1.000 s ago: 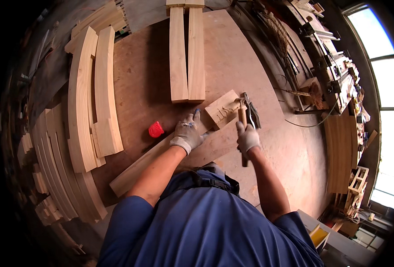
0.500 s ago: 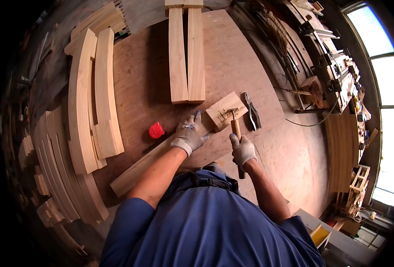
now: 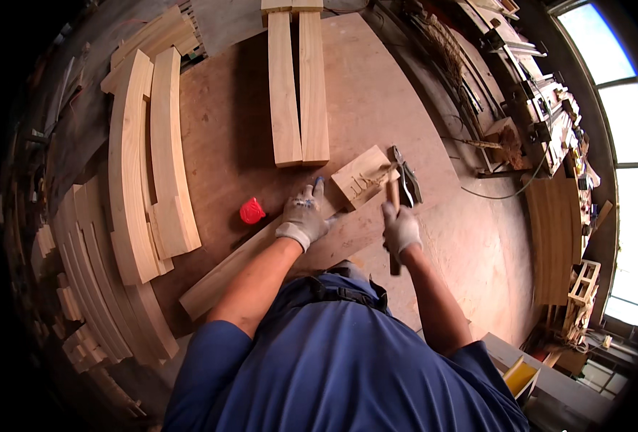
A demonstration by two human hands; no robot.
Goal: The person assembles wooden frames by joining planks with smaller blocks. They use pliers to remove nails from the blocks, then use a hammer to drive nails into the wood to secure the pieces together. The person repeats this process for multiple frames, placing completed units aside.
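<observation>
Nearest me, the long wooden beam (image 3: 229,272) ran diagonally up beneath my left hand (image 3: 304,219), which lay open, fingers spread, gripping nothing. I judged the beam stiff and fairly heavy, best taken by both long sides; its faces looked smooth. To the right, my right hand (image 3: 401,227) was closed around the hammer (image 3: 394,193) partway along its handle, the butt sticking out below. Over the feed I took the tool to be rigid and head-heavy, better swung from near the butt. Just ahead, between the hands, sat the wooden block (image 3: 353,177), dark bits across its top; it seemed hard and solid, safest held by its clean sides. The pliers (image 3: 402,165) lay just beyond the right hand on the surface (image 3: 376,86).
</observation>
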